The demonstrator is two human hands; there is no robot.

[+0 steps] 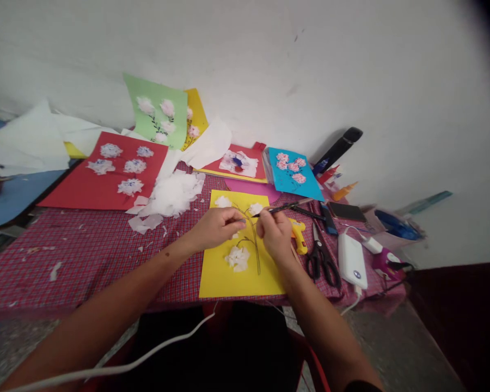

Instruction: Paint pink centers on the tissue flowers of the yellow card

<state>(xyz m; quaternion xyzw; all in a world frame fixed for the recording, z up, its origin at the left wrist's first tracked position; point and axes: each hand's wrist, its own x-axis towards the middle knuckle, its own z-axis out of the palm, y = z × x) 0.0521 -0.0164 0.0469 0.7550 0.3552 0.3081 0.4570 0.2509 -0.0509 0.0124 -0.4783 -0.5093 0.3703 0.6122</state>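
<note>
My right hand (274, 235) clamps a slim black pen (283, 209) over a bright yellow paper sheet (220, 275); my left hand (217, 228) pinches shut, on what I cannot tell.

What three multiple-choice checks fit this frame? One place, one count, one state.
1. Where do the black-handled scissors lie?
A. On the blue card
B. Between the yellow card and the white power bank
C. Under the left hand

2. How many white tissue flowers are on the red card?
A. Two
B. Three
C. Five

3. What does the right hand hold?
A. A slender dark tool
B. The scissors
C. Nothing

1. B: they sit right of the card, left of the power bank.
2. C: five blooms show on the card.
3. A: it grips the tool above the yellow card.
</note>
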